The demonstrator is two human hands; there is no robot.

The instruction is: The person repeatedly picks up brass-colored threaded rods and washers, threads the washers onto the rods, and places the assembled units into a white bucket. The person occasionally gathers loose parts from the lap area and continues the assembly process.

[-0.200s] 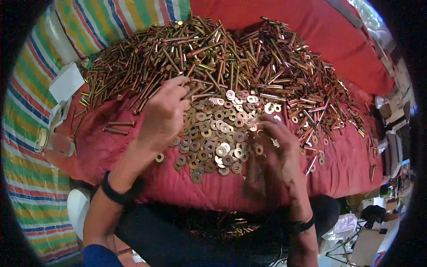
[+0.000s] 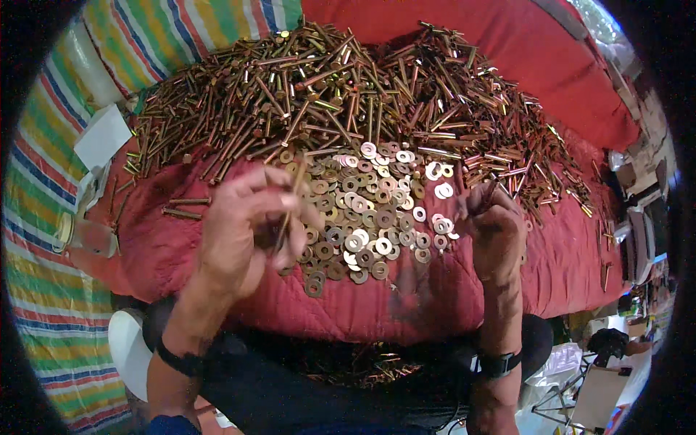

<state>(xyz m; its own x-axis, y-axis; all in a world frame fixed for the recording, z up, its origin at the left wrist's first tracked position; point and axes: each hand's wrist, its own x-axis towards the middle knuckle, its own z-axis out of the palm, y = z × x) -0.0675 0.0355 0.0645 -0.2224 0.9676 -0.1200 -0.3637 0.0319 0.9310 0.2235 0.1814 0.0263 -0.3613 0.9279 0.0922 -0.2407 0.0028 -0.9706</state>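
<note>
My left hand [image 2: 243,225] is raised over the left edge of a spread of washers [image 2: 384,217], its fingers closed round a long brass-coloured bolt [image 2: 296,190] that stands roughly upright and is blurred. Right of the washers, my right hand [image 2: 494,235] is held with its fingers curled together. A dark sliver shows at those fingertips, too unclear to name. Behind both hands lies a wide heap of long hex-head bolts [image 2: 348,87], all of the same coppery yellow. The washers are flat rings, overlapping on a red quilted cloth [image 2: 348,312].
A few loose bolts [image 2: 185,208] lie on the cloth left of my left hand. A white carton [image 2: 103,135] and a clear jar [image 2: 94,238] stand at the far left, beside a striped sheet [image 2: 58,290]. More bolts lie below the cloth's near edge, between my legs.
My left hand has drawn back from the bolt heap toward me, now with a bolt plainly in its fingers. My right hand has moved off the washers to the right.
</note>
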